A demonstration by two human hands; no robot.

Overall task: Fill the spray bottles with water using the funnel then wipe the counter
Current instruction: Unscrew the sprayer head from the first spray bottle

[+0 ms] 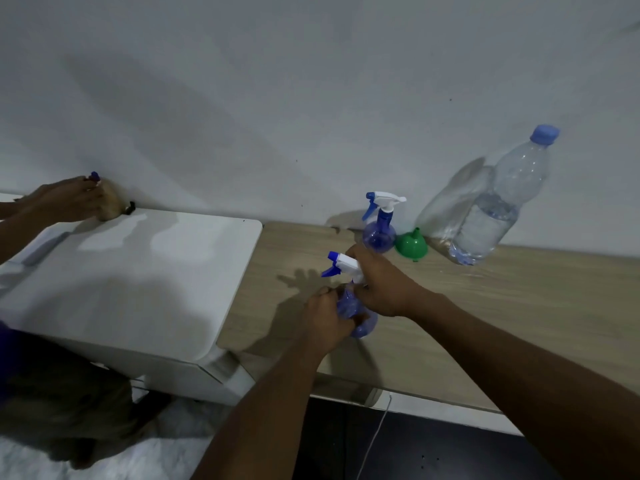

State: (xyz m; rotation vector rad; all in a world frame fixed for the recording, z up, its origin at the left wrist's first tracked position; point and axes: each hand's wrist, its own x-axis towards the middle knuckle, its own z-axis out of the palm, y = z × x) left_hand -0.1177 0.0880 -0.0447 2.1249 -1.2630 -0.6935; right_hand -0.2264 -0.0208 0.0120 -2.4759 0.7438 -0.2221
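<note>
A small blue spray bottle (360, 323) stands near the middle of the wooden counter (485, 323). My left hand (325, 320) grips its round body. My right hand (384, 285) holds its neck just under the white and blue trigger head (341, 264). A second blue spray bottle (379, 233) stands behind it by the wall, untouched. Right of that one lies a green funnel (411, 244), tipped on its side. A large clear water bottle (495, 209) with a blue cap stands at the far right, roughly half full.
A white appliance (138, 282) sits left of the counter. Another person's hand (69, 199) rests at its back left corner on a tan object. A white cable (377, 431) hangs below the counter's front edge over a dark floor.
</note>
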